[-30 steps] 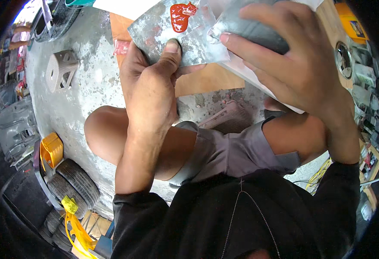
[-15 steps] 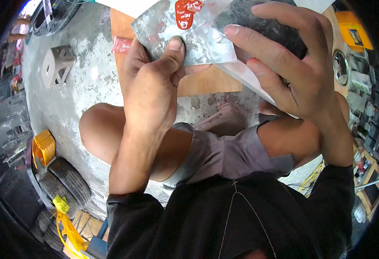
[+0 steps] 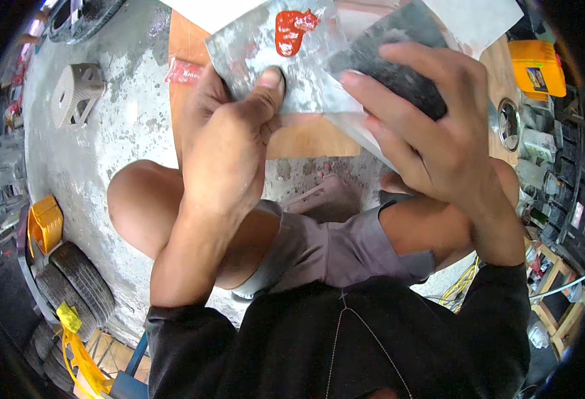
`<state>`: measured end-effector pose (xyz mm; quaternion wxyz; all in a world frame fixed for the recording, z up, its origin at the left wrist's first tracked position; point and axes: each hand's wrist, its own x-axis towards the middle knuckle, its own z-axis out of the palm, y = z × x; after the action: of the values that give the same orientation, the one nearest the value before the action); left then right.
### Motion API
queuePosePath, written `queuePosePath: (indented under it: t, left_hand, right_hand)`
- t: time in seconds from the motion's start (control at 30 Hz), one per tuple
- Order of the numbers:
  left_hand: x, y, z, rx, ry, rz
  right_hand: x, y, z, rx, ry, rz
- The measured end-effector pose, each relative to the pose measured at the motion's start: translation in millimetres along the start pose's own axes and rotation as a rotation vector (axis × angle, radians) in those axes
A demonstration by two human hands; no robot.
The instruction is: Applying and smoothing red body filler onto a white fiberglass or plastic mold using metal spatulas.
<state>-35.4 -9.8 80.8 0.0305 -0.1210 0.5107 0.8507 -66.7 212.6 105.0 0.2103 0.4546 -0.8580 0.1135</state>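
Left hand (image 3: pixel 229 143): gripped the grey plate (image 3: pixel 309 83) thumb-on-top, seemingly to steady it
Red paste (image 3: pixel 288 41): sat on the plate beyond that thumb
Right hand (image 3: pixel 449 130): grasped a dark flat piece (image 3: pixel 405 63) at the plate's right side, contact unclear from where I stood

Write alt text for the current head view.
A bare left-hand grip holds a smeared grey plate carrying a glossy red blob, while the right-hand grip holds a dark flat piece at the plate's right edge.
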Motion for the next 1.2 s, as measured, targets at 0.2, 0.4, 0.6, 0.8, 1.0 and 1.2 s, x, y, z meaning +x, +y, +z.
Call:
queuePosePath:
  t: [0.2, 0.4, 0.6, 0.8, 1.0, 1.2]
  left_hand:
    - [1, 6, -1, 0.035, -0.020, -0.043]
    - [-2, 10, -3, -0.152, -0.056, -0.041]
    - [-4, 6, 4, -0.327, -0.056, -0.004]
    - [1, 3, -13, -0.191, -0.025, -0.003]
    - [-2, 5, -2, 0.258, 0.160, 0.280]
    - [-3, -11, 1, 0.624, 0.116, 0.562]
  right_hand:
    - [5, 5, 7, 0.095, -0.074, -0.002]
    - [-4, 0, 24, 0.519, 0.126, 0.063]
    - [13, -17, 45, 0.558, 0.270, 0.031]
    - [6, 8, 33, 0.273, 0.050, 0.150]
    - [13, 16, 2, 0.246, -0.022, 0.225]
    - [19, -14, 13, 0.299, -0.050, 0.256]
